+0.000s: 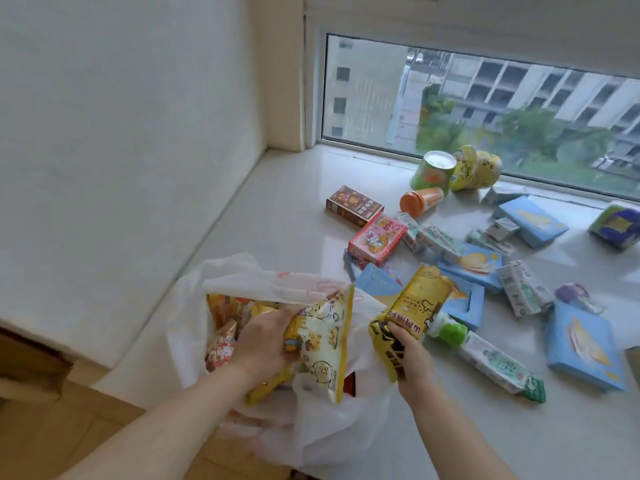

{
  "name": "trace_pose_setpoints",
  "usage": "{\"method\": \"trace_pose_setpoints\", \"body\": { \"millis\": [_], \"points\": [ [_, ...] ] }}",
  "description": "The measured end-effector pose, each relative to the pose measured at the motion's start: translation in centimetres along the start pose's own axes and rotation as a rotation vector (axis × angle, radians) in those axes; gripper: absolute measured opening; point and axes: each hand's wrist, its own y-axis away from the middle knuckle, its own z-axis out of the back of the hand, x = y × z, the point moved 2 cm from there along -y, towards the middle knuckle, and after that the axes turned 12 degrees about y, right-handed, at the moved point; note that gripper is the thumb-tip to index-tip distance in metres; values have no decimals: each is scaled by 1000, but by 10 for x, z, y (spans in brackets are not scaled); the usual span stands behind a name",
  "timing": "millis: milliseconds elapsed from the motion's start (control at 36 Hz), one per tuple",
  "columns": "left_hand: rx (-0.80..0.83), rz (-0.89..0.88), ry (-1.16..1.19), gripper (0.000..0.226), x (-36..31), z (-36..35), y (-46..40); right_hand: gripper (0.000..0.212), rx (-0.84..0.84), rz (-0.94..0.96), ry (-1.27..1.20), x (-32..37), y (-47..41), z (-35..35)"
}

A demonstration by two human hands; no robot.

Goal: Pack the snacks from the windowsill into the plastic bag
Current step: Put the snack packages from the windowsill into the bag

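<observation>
We are gripping one yellow packet (323, 341) in our left hand (263, 344) over the bag (242, 278), another (412, 313) in our right hand (410, 355) just beside its mouth.

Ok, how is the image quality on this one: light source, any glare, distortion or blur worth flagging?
Head view: daylight from the window is the only evident source, leaving soft glare on the glossy windowsill; wide-angle bending shows in the curved window frame and wall edges; the buildings outside look smeared; the left hand and right hand with their yellow packets are reasonably sharp.
</observation>
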Motion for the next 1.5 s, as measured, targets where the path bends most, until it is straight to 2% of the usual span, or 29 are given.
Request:
{"method": "trace_pose_setpoints", "body": {
  "millis": [28,111,167,222,278,361,444,500,556,639,722,750,778,806,833,861,889,917,944,1000,1028,1083,1111,1194,1306,1333,1417,1500],
  "points": [
    [17,-14,-37,73,3,-4,-2,15,43,23,-65,5,4,4],
    [-77,27,-79,72,10,-8,-16,13,148,80,-230,18,13,14],
    [-142,19,-115,77,12,-8,-26,15,191,98,-282,26,21,18],
    [-131,-22,-162,83,13,-11,-30,15,211,122,-290,30,21,20],
    [-8,-83,-158,81,14,-21,-31,14,216,134,-267,32,20,22],
    [309,-243,-235,72,-1,-40,-21,15,175,153,-221,33,12,26],
    [595,-268,-367,70,-16,-54,-14,18,132,174,-216,31,5,33],
    [627,-236,-453,70,-16,-58,-16,23,119,185,-227,32,2,41],
    [588,-114,-574,77,-8,-64,-20,21,114,187,-189,35,1,45],
    [563,26,-652,94,-3,-80,-19,17,75,178,15,40,3,45],
    [632,41,-511,106,-11,-86,-14,26,-54,195,241,42,4,42],
    [626,51,-418,102,-14,-81,-14,28,-108,234,330,44,5,40],
    [561,37,-298,92,-15,-72,-14,34,-174,301,424,46,4,39],
    [426,-22,-184,76,-16,-61,-15,46,-217,351,526,48,3,38],
    [230,-143,-140,57,-17,-48,-17,57,-226,389,597,49,0,35],
    [37,-264,-157,35,-12,-39,-19,59,-191,407,603,52,2,30],
    [-73,-326,-204,17,-5,-31,-22,48,-118,433,571,58,11,20],
    [-102,-298,-302,16,3,-24,-26,29,-46,451,558,63,20,9],
    [-32,-216,-383,20,12,-18,-32,16,28,499,572,64,23,-2],
    [196,-64,-506,26,29,-11,-42,18,111,573,680,63,25,-24],
    [294,-10,-559,37,40,-7,-48,19,114,593,739,61,27,-35],
    [433,60,-649,56,53,2,-56,40,97,641,830,54,25,-51],
    [447,66,-673,57,57,5,-60,48,103,656,839,50,22,-58],
    [366,113,-605,44,63,19,-76,53,92,766,982,45,16,-71],
    [158,145,-314,45,66,48,-103,69,-15,1136,1645,41,0,-75],
    [121,117,-303,45,65,56,-110,73,-11,1160,1797,41,-4,-75],
    [111,21,-319,49,56,67,-125,67,-96,1079,2190,48,-11,-78],
    [122,-31,-333,51,39,69,-138,52,-180,892,2364,62,-16,-89]
  ]
}}
